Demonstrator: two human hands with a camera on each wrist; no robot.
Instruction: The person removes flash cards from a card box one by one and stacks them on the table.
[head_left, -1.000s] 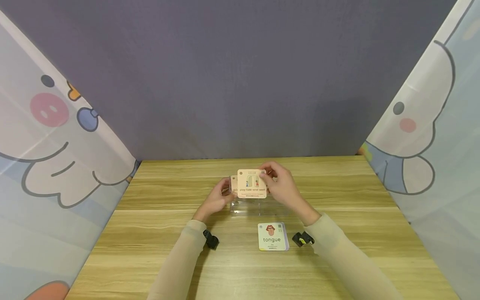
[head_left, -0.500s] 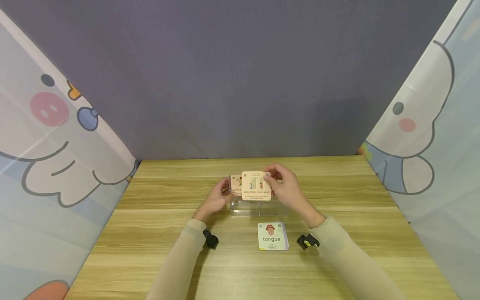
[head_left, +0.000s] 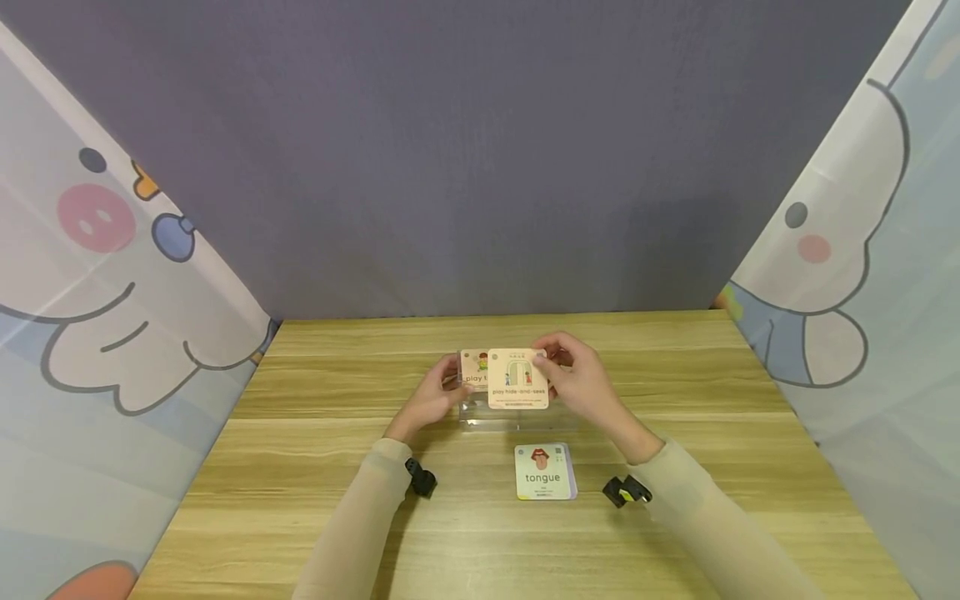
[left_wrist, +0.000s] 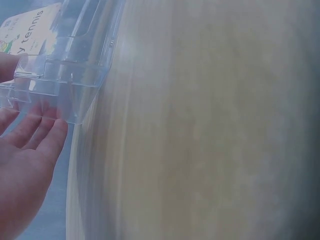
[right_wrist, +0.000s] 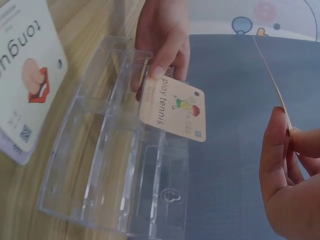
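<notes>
My right hand (head_left: 583, 385) pinches a square peach flashcard (head_left: 517, 377) reading "play hide-and-seek" by its right edge, thumb in front. In the right wrist view that card shows edge-on, apart from the rack. A clear plastic tiered rack (right_wrist: 112, 145) stands on the table, its left end gripped by my left hand (head_left: 431, 397). From the left wrist view, the thumb lies over its front and the fingers reach under and behind. Beside that thumb, a "play tennis" flashcard (right_wrist: 175, 107) stands in the rack's upper tier, partly covered by the held card in the head view.
Nearer me, in front of the rack, lies a small stack of flashcards (head_left: 543, 472) with "tongue" on top and a purple edge peeking out. The wooden table (head_left: 315, 467) meets a dark grey partition (head_left: 480, 167) at its far edge. Cartoon-print curtains (head_left: 97, 317) flank both sides.
My right hand has drawn the "play hide-and-seek" card to the right and slightly nearer me, uncovering more of the "play tennis" card. The left hand and the rack keep their place.
</notes>
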